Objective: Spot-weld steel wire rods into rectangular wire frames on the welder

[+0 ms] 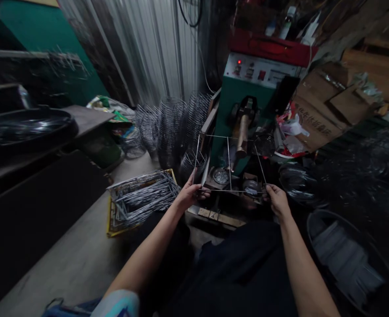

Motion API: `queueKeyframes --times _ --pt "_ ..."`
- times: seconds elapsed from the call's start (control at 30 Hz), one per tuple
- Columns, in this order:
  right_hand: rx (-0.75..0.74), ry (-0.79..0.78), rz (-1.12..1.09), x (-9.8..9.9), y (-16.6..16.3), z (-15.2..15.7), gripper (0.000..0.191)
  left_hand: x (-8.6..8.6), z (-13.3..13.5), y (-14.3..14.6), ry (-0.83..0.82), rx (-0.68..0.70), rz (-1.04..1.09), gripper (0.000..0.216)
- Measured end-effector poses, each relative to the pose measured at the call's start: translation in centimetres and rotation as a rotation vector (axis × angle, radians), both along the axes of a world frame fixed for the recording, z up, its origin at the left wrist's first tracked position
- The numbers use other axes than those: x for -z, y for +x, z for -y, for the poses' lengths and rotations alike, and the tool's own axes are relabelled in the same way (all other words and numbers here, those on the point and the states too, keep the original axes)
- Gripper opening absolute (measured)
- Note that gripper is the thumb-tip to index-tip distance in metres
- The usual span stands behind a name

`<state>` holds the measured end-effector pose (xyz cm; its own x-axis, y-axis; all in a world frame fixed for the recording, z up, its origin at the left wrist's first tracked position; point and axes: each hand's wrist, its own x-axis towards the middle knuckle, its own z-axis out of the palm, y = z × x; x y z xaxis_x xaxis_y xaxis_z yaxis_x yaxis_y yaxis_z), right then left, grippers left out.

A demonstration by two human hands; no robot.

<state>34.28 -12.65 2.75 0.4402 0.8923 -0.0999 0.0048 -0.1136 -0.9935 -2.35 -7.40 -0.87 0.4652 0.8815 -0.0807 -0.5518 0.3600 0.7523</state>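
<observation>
Both my hands hold a thin rectangular wire frame (229, 137) flat in front of a green welding machine (247, 99). My left hand (190, 193) pinches the frame's near left corner. At the near right corner my right hand (276, 199) is closed on the near rod. The frame's far side reaches the machine's brass-coloured electrode (242, 134). One cross wire runs down the middle of the frame.
A yellow tray (109, 218) piled with bent wire pieces lies on the floor to my left. Stacks of finished wire frames (172, 123) stand behind it. A dark tub (346, 259) with short rods is at my right, cardboard boxes (329, 105) beyond.
</observation>
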Motion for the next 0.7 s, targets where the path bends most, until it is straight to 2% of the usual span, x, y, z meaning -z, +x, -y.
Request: queueKeyframes --times 0.2,0.3,0.37,0.43,0.53,0.6,0.7 --pt "-0.009 -0.119 -0.063 1.9 -1.4 9.0 0.055 -0.5 8.4 -1.3 -0.039 0.002 -0.079 0.101" --pt "0.004 -0.18 -0.047 3.1 -2.1 14.5 0.052 0.3 13.1 -2.4 -0.101 0.058 -0.114 0.099" --pt "-0.024 -0.209 -0.036 3.7 -2.6 18.3 0.047 1.2 14.6 -3.5 -0.144 0.116 -0.113 0.102" --pt "-0.059 -0.25 -0.013 4.1 -3.0 21.9 0.043 1.7 14.0 -4.5 -0.17 0.103 -0.086 0.106" --pt "-0.079 -0.31 0.038 4.2 -3.0 25.8 0.043 0.6 9.5 -5.6 -0.196 0.028 -0.058 0.09" --pt "-0.064 -0.32 0.074 4.1 -2.5 27.1 0.042 -1.6 5.7 -5.9 -0.229 0.056 -0.092 0.073" --pt "-0.015 -0.277 0.102 3.9 -2.2 27.0 0.039 -6.6 2.0 -5.4 -0.203 0.139 -0.264 0.066"
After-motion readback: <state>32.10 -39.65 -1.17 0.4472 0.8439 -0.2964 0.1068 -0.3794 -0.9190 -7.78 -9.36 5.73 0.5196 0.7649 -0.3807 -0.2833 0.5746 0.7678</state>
